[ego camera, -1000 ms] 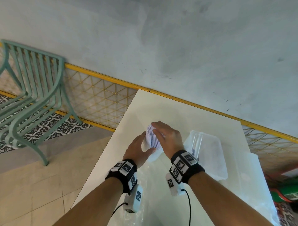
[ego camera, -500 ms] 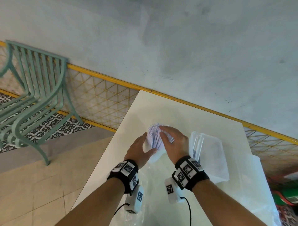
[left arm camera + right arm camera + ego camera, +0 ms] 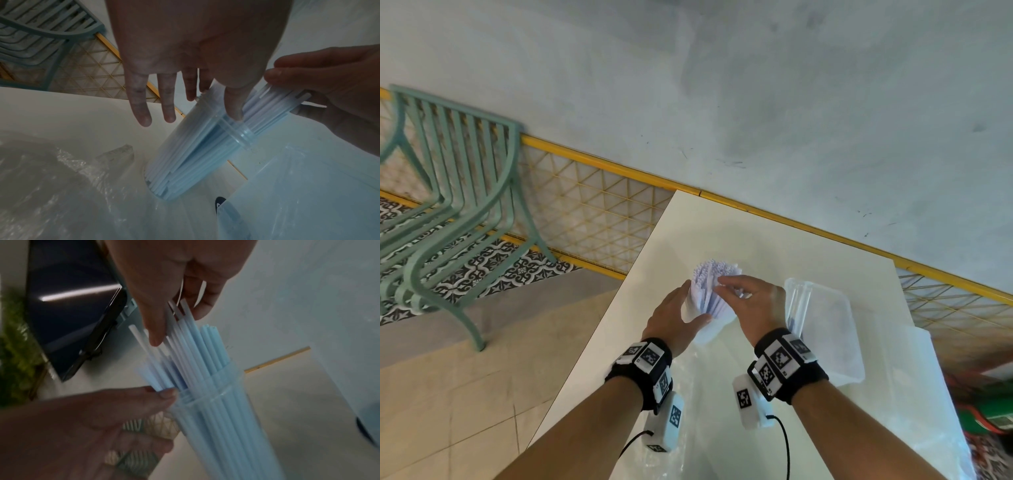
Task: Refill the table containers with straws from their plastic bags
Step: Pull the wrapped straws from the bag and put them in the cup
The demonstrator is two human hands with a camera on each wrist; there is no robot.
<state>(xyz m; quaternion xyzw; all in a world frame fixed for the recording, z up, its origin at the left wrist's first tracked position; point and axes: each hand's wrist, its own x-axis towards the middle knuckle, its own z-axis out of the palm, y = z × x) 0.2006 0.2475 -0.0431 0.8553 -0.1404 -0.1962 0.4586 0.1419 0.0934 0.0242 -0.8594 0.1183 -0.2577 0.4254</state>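
A clear cup (image 3: 707,330) packed with pale white straws (image 3: 714,274) stands on the white table (image 3: 756,236). My left hand (image 3: 688,298) is at the cup's left side. In the left wrist view its fingers (image 3: 141,110) are straight and its thumb rests on the straws (image 3: 265,104) at the rim of the cup (image 3: 180,170). My right hand (image 3: 726,287) reaches over from the right. In the right wrist view, my right hand (image 3: 176,318) pinches the tops of several straws (image 3: 205,353) between thumb and fingers, above the cup (image 3: 226,418).
A clear rectangular container (image 3: 832,329) sits just right of the cup. Crinkled plastic bags (image 3: 681,438) lie on the near part of the table and along its right side. The table's left edge drops to a tiled floor, where a green metal chair (image 3: 448,205) stands.
My right hand has slid from the top of the straws toward the right, uncovering their ends. The left hand has stayed beside the cup.
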